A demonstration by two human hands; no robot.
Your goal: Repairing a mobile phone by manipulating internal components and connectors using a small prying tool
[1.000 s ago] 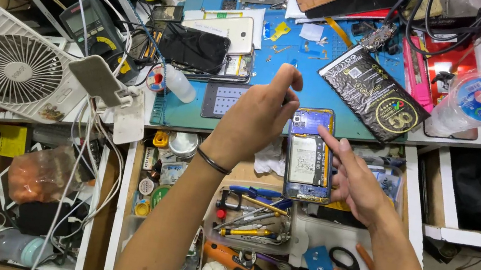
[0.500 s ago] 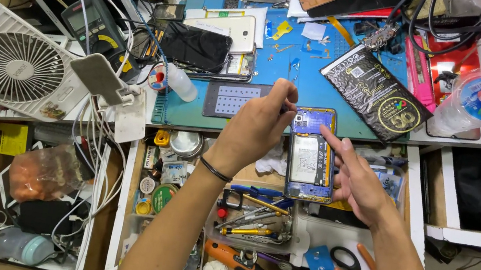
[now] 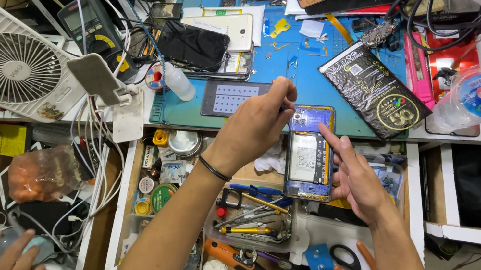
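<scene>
White fan [image 3: 2, 65] sits at 9 o'clock, blue work mat [image 3: 303, 80] at 12, open tool drawer [image 3: 252, 216] at 6. Opened smartphone [image 3: 309, 154], back cover off and battery showing, lies dead center across the mat edge and drawer. Right hand [image 3: 358, 179] at 3 o'clock of the phone steadies it, fingers loosely spread, index laid on the frame. Left hand [image 3: 259, 122] at 9 o'clock of it, fingers pinched tight on a thin tool; tool tip too small to identify.
</scene>
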